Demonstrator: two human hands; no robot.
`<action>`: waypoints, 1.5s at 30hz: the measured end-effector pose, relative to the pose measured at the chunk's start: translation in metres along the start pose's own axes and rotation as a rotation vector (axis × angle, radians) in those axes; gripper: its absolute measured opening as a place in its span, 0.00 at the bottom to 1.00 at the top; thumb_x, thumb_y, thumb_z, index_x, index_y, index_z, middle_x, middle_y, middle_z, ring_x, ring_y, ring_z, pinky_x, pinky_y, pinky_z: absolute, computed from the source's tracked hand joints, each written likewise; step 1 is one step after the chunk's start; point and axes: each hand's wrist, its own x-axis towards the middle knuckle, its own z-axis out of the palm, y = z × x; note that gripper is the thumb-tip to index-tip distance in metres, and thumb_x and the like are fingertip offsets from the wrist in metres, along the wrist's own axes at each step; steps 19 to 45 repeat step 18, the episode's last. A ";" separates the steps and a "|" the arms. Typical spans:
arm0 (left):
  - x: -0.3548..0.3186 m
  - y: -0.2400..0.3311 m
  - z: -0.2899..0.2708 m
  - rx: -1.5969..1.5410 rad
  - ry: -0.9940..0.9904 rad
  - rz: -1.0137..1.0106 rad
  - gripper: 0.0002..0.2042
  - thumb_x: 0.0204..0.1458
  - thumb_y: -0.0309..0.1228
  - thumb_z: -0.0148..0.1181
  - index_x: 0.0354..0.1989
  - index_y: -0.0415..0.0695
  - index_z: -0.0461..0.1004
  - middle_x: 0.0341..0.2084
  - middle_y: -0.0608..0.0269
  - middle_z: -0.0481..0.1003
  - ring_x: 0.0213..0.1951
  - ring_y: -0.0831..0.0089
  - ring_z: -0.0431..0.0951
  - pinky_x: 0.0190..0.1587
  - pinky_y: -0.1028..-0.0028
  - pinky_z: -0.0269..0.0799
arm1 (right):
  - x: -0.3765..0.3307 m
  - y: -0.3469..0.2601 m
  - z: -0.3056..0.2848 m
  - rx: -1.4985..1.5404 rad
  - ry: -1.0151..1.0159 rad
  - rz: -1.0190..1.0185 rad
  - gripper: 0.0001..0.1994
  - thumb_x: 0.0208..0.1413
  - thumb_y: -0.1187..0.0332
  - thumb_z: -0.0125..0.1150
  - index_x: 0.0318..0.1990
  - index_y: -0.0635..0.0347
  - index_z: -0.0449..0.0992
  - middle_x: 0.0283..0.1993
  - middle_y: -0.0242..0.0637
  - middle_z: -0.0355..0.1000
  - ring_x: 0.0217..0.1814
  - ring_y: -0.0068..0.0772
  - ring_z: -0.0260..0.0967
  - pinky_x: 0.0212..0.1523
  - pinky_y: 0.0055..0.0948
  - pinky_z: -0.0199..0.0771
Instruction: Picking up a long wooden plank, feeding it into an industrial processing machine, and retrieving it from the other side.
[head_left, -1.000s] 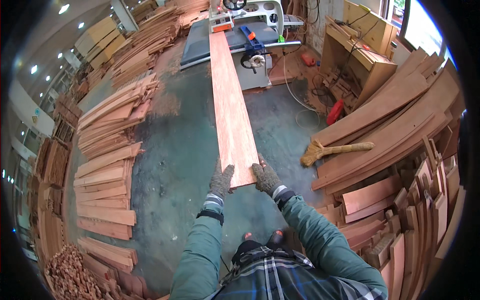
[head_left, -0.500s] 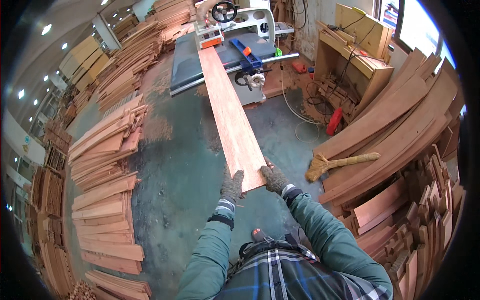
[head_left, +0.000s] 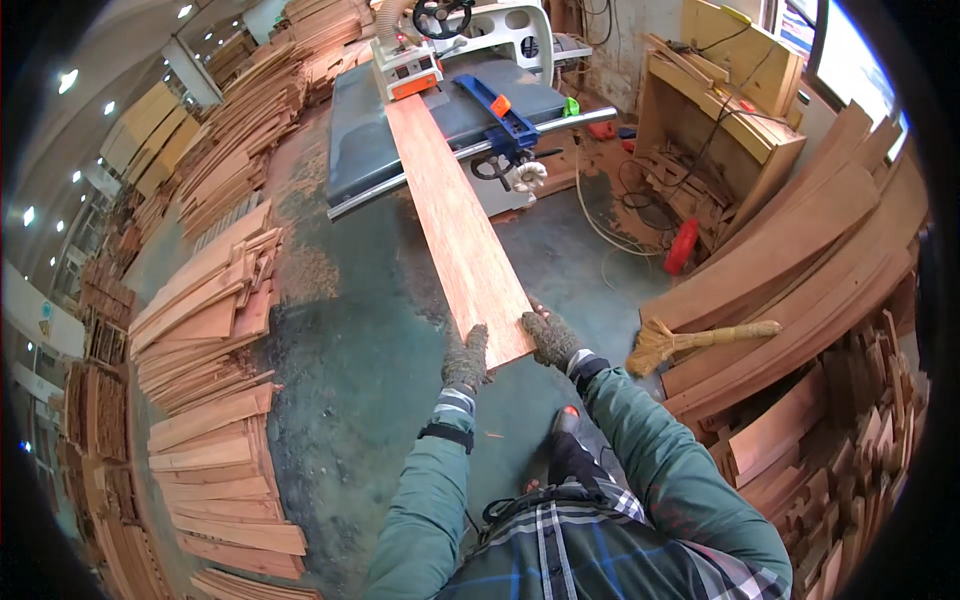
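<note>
A long reddish-brown wooden board [head_left: 455, 215] stretches away from me, its far end under the orange-and-white guard of a saw machine [head_left: 412, 78]. My left hand [head_left: 465, 358], in a grey-brown work glove, is closed on the near left edge of the board. On the opposite edge, near the same end, my gloved right hand [head_left: 550, 338] grips it too. Both thumbs lie along the top; the fingers beneath are hidden. The machine's dark table [head_left: 365, 130] carries the far part of the board, with a blue fence [head_left: 500, 112] to its right.
Stacks of cut boards [head_left: 215, 450] line the floor at left. To the right, a straw hand broom [head_left: 700, 340] lies on wide curved planks [head_left: 800, 250]. A red bottle-like object [head_left: 681, 246] and a hose [head_left: 590, 215] are near a wooden cabinet [head_left: 720, 110].
Both hands still hold the board. My view has shifted closer to the machine, and one foot has come forward below the board.
</note>
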 end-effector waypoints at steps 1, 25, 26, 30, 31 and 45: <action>0.011 0.004 0.001 0.002 0.021 0.021 0.39 0.57 0.41 0.60 0.73 0.50 0.44 0.46 0.50 0.74 0.31 0.66 0.78 0.17 0.66 0.74 | 0.011 -0.001 -0.003 0.050 -0.031 0.043 0.15 0.60 0.60 0.49 0.47 0.60 0.69 0.36 0.49 0.72 0.32 0.43 0.71 0.30 0.40 0.71; 0.142 0.088 0.016 1.190 0.157 0.948 0.32 0.46 0.47 0.66 0.60 0.47 0.68 0.60 0.46 0.63 0.65 0.44 0.58 0.67 0.41 0.47 | 0.219 0.005 -0.017 0.212 -0.130 0.121 0.31 0.63 0.56 0.49 0.71 0.53 0.50 0.62 0.54 0.65 0.61 0.40 0.69 0.59 0.34 0.66; 0.142 0.088 0.016 1.190 0.157 0.948 0.32 0.46 0.47 0.66 0.60 0.47 0.68 0.60 0.46 0.63 0.65 0.44 0.58 0.67 0.41 0.47 | 0.219 0.005 -0.017 0.212 -0.130 0.121 0.31 0.63 0.56 0.49 0.71 0.53 0.50 0.62 0.54 0.65 0.61 0.40 0.69 0.59 0.34 0.66; 0.142 0.088 0.016 1.190 0.157 0.948 0.32 0.46 0.47 0.66 0.60 0.47 0.68 0.60 0.46 0.63 0.65 0.44 0.58 0.67 0.41 0.47 | 0.219 0.005 -0.017 0.212 -0.130 0.121 0.31 0.63 0.56 0.49 0.71 0.53 0.50 0.62 0.54 0.65 0.61 0.40 0.69 0.59 0.34 0.66; 0.142 0.088 0.016 1.190 0.157 0.948 0.32 0.46 0.47 0.66 0.60 0.47 0.68 0.60 0.46 0.63 0.65 0.44 0.58 0.67 0.41 0.47 | 0.219 0.005 -0.017 0.212 -0.130 0.121 0.31 0.63 0.56 0.49 0.71 0.53 0.50 0.62 0.54 0.65 0.61 0.40 0.69 0.59 0.34 0.66; 0.142 0.088 0.016 1.190 0.157 0.948 0.32 0.46 0.47 0.66 0.60 0.47 0.68 0.60 0.46 0.63 0.65 0.44 0.58 0.67 0.41 0.47 | 0.219 0.005 -0.017 0.212 -0.130 0.121 0.31 0.63 0.56 0.49 0.71 0.53 0.50 0.62 0.54 0.65 0.61 0.40 0.69 0.59 0.34 0.66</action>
